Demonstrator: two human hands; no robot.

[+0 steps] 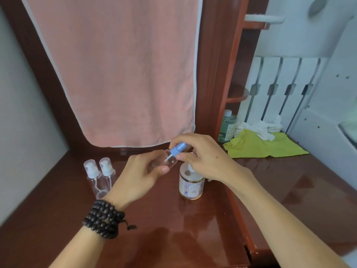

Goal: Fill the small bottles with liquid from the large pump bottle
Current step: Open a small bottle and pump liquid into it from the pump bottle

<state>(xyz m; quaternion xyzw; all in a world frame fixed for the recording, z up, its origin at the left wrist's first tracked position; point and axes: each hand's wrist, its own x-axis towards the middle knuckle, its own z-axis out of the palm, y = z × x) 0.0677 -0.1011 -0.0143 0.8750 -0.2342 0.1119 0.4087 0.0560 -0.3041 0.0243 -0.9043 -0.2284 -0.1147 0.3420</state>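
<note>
Your left hand (141, 175) is grasping a small clear bottle (170, 160), holding it tilted above the bench (173, 229), its grip curled round the body. Your right hand (201, 157) is pinching the bottle's blue pump cap (178, 147) between thumb and fingers. The large pump bottle (191, 184) is standing on the bench just below your right hand, partly hidden by it. Two more small bottles (100, 175) with clear caps are standing side by side to the left. A pink towel (119, 74) is hanging behind.
</note>
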